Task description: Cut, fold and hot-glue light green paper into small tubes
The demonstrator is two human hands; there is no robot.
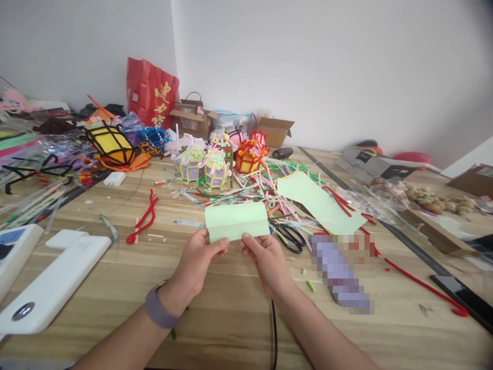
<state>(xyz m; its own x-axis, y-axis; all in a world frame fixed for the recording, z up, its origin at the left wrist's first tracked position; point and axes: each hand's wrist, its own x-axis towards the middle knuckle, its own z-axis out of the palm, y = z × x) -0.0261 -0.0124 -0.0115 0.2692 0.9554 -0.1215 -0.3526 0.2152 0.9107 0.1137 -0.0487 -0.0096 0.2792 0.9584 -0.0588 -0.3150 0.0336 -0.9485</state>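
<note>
A pale green sheet of paper (236,218) with a crease running across it is held up above the table. My left hand (198,257) pinches its lower left edge between thumb and fingers. At the lower right edge, my right hand (267,257) grips it the same way. Black-handled scissors (292,239) lie just beyond my right hand, partly hidden by the paper. More pale green paper (321,203) rests on the table to the right. Behind the held sheet is a heap of coloured pipe cleaners (254,185).
Small lanterns made of pipe cleaners (215,167) stand at the back. A red bag (150,92) and cardboard boxes (273,132) are against the wall. To the left lie a white power bank (57,288) and a twisted red pipe cleaner (144,221). A phone (464,300) sits far right.
</note>
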